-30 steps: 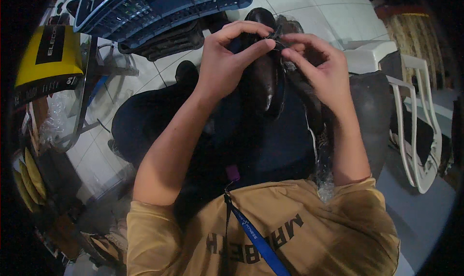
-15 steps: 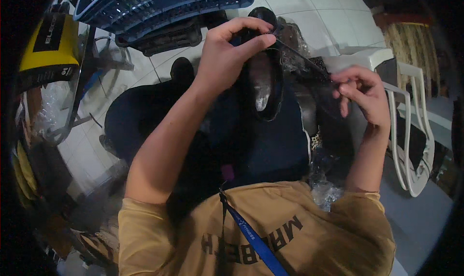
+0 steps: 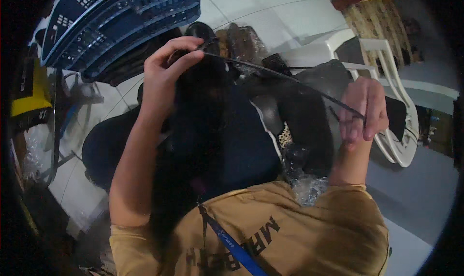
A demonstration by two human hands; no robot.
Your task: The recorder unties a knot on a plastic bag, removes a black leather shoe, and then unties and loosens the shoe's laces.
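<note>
A black shoe (image 3: 203,112) stands upright in front of my chest, toe end up. My left hand (image 3: 170,68) pinches it at the top, where a dark lace (image 3: 280,75) leaves it. The lace runs taut to the right and down to my right hand (image 3: 362,109), which grips its far end between closed fingers. Both forearms rise from my mustard-coloured shirt (image 3: 290,232), and a blue lanyard (image 3: 232,244) hangs on it.
Stacked blue plastic crates (image 3: 121,20) lie at the upper left on a white tiled floor (image 3: 290,10). A white plastic chair (image 3: 391,83) stands at the right. More dark shoes (image 3: 246,42) and crinkled clear plastic (image 3: 304,186) sit near my lap. A yellow box (image 3: 29,92) is at the far left.
My right hand has pulled away from the shoe to the right and downward, drawing the lace out longer and taut. My left hand has stayed at the shoe's top.
</note>
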